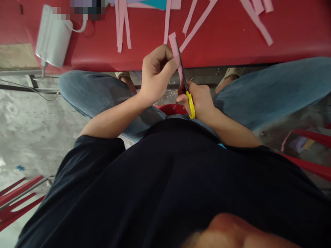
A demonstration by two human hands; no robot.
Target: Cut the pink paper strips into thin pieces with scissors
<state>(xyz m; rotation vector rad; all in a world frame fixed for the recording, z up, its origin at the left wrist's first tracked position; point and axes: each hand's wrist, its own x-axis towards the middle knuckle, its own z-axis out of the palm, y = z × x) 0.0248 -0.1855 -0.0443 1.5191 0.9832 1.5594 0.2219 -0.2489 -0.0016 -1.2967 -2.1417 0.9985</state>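
Observation:
Between thumb and fingers, my left hand (pixel 157 74) pinches a narrow pink strip (pixel 174 44) that looks like paper. My right hand (pixel 201 100) grips yellow-handled scissors (pixel 190 103) by the handles. Their dark blades point away from me, up along the right edge of the strip. The lower end of the strip hangs near the right thumb. Whether the blades are parted is hard to make out. Both hands are above my lap, just in front of the red table edge.
Several pink strips (pixel 199 26) lie on the red table (pixel 227 44). A white device with a cable (pixel 53 41) is at the left, and a teal sheet (pixel 155 4) at the back. Below my hands is a red container (pixel 170 109). Red chairs (pixel 310 165) stand behind on both sides.

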